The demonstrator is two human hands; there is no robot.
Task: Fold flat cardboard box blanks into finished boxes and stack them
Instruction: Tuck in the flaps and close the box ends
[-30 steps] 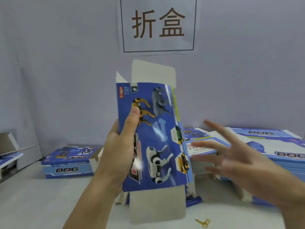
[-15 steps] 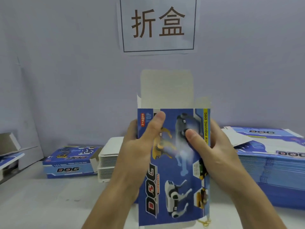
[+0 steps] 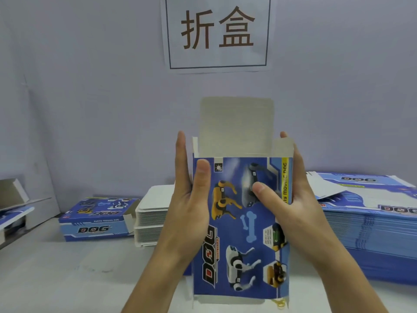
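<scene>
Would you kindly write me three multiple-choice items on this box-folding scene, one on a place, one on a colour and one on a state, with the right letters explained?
1. Where does the finished box lie?
A. on the table to the left of the hands
B. on top of the right-hand stack
C. under the held box

2. What colour is the bone printed on the held box?
A. red
B. light blue
C. green

3. How does the held box's top flap stand?
A. tucked shut
C. torn off
B. open, upright

Answers:
1 A: it lies left of the left hand, beside the white-edged stack of blanks.
2 B: the bone is pale blue against the darker blue panel.
3 B: the plain flap rises above the printed panel, while the right hand and the left each keep a grip on one side.
</scene>
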